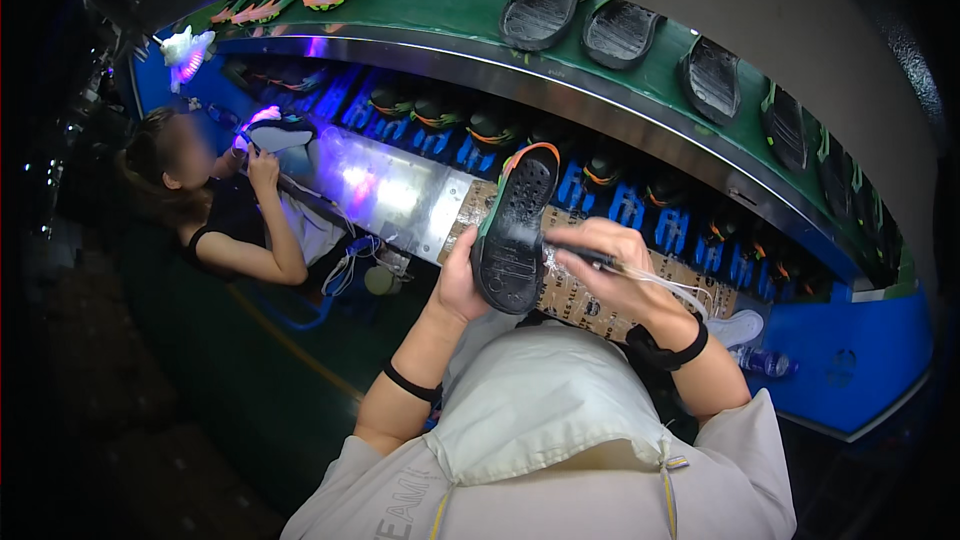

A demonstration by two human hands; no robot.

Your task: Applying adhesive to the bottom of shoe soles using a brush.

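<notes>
My left hand (461, 277) is closed around the edge of a black shoe sole (513, 232) with orange and green trim at its rim. The sole is held up in front of my apron, its patterned face toward me. My right hand (612, 265) is closed on a slim dark tool (590, 257), its index finger reaching to the sole's right side. The tool's tip is blurred against the sole, so I cannot tell its kind. A pale cord (665, 283) trails from beside the tool over my right wrist.
Black soles (618, 32) lie along a green conveyor belt (440, 5). Below it, shoes sit on a row of blue racks (627, 208). Brown cardboard (580, 312) covers the bench nearest me. A co-worker (225, 190) at the left holds another shoe. A bottle (765, 361) lies at right.
</notes>
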